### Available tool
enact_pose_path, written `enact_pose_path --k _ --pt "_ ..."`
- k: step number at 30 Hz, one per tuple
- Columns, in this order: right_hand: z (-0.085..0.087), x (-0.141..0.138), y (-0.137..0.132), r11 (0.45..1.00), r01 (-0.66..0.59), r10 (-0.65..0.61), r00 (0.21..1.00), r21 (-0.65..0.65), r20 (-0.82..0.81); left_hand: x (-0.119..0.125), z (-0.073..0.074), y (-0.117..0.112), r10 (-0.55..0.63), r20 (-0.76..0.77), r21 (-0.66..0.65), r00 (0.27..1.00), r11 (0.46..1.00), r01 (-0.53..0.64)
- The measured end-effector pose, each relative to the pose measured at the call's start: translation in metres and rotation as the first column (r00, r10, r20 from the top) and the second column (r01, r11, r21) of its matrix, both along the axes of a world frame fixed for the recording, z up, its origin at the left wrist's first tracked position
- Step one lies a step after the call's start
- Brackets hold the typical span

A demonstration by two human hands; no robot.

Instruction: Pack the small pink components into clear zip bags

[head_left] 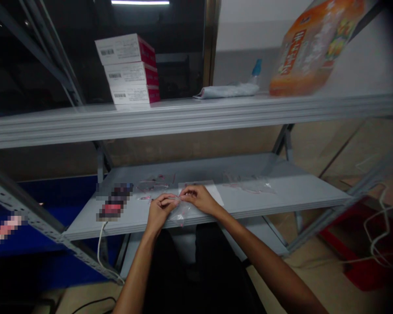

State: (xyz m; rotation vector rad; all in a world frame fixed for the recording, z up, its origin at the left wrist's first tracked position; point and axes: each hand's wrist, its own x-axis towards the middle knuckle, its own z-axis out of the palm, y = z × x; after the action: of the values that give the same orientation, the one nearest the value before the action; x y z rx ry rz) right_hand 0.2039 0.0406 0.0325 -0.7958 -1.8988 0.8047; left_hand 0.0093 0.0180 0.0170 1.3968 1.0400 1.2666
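My bare left forearm [137, 270] stretches almost straight ahead, while my bare right forearm [258, 253] slants inward across from the right. Beyond my dark-clad legs [216, 261], my left hand [162, 213] and right hand [200, 199] nearly meet, each curled into a pinch.

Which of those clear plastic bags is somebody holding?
The middle bag, pinched by the left hand and the right hand. The left bags and right bags lie on the shelf, with no hand on them.
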Motion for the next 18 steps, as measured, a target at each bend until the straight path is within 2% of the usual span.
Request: enact_pose_path --k 3,6,8,12,18 --pt "-0.003 0.01 0.01 0.997 0.055 -0.054 0.998 0.048 -0.015 -0.001 0.001 0.0 0.009 -0.009 0.0 1.0 1.0 -0.009" --pt "-0.006 0.036 0.034 0.957 0.29 -0.288 0.957 0.032 -0.044 -0.001 0.002 0.0 0.012 -0.021 0.003 1.0 1.0 -0.012" --pt "-0.011 0.054 0.052 0.915 0.401 -0.402 0.915 0.033 0.027 0.0 0.003 -0.001 0.011 -0.02 0.005 1.0 1.0 -0.01" --pt "-0.02 0.069 0.073 0.928 0.363 -0.371 0.889 0.08 0.267 0.001 0.004 -0.001 0.016 -0.001 -0.009 1.0 1.0 -0.016" --pt "-0.023 0.053 0.078 0.939 0.302 -0.344 0.791 0.166 0.506 0.002 0.003 -0.001 0.021 -0.018 -0.008 1.0 1.0 -0.021"
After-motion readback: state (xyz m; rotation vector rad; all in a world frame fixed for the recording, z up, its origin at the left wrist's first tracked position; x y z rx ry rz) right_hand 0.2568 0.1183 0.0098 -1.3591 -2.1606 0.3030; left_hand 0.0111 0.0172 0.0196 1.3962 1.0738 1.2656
